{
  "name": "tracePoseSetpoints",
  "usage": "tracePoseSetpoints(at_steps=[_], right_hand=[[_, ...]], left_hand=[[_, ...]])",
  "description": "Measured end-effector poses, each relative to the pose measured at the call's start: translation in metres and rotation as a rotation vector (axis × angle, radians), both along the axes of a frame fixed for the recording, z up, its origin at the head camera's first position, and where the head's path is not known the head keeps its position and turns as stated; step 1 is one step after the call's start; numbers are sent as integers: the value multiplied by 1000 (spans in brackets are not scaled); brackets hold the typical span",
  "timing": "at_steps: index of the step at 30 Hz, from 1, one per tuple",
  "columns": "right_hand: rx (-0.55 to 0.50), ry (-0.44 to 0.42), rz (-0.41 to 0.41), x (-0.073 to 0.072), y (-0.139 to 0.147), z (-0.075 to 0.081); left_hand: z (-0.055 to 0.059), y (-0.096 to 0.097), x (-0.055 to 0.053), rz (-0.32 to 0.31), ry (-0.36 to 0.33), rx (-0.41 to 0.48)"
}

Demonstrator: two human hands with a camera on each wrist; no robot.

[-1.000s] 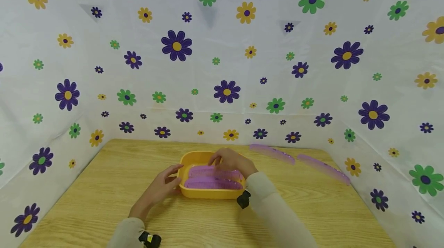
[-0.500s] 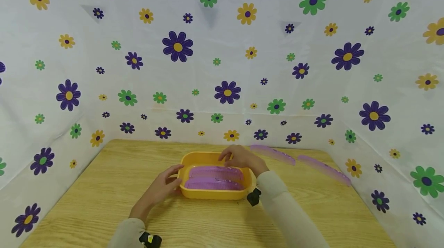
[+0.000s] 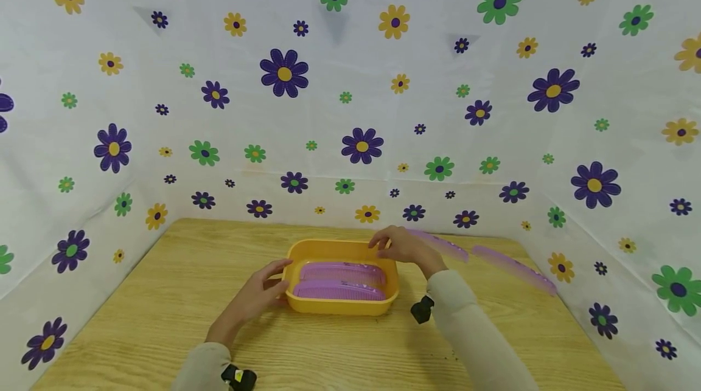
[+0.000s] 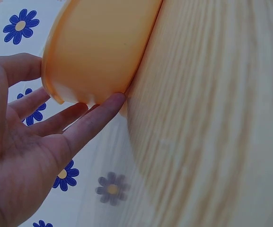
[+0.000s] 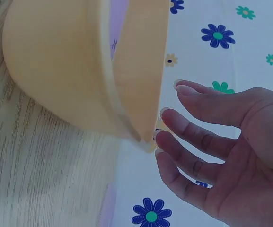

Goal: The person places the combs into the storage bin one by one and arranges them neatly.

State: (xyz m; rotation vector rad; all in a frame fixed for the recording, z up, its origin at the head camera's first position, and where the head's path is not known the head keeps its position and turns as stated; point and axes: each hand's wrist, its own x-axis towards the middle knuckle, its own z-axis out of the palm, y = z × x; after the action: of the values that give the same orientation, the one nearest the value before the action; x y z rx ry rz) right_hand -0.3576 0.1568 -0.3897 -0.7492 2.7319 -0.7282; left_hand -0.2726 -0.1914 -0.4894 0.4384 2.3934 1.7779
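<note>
The yellow plastic tray sits on the table with two purple combs inside, a rear comb and a front comb, lying side by side. My left hand touches the tray's left end; in the left wrist view its fingers reach out straight along the outer wall, the top digit at the rim. My right hand hovers at the tray's rear right corner, holding nothing. Its fingers are loosely bent, tips close to the rim in the right wrist view.
Two more purple combs lie on the wooden table: one comb behind my right hand, partly hidden, and another comb farther right. White flowered sheets enclose the table at the back and both sides.
My right hand has drawn back from over the combs in the tray, moving right to the rear right corner. The left hand and the tray stay in place.
</note>
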Motion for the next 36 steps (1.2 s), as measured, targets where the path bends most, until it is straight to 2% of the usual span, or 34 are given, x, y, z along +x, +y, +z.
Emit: tracePoseSetpoints(at_steps=[4,12,25,36], right_hand=[[-10,5,-5,-3,7,-1],[11,17,-95,-7,20,-4],[11,63,-111,-11,43,-11],[22,93,-134,-10,60,-14]], left_hand=[[0,0,0,-2,3,-1],[0,1,-1,6,-4,-2],[1,2,2,39,-14,-19],[-1,2,0,21,-18,7]])
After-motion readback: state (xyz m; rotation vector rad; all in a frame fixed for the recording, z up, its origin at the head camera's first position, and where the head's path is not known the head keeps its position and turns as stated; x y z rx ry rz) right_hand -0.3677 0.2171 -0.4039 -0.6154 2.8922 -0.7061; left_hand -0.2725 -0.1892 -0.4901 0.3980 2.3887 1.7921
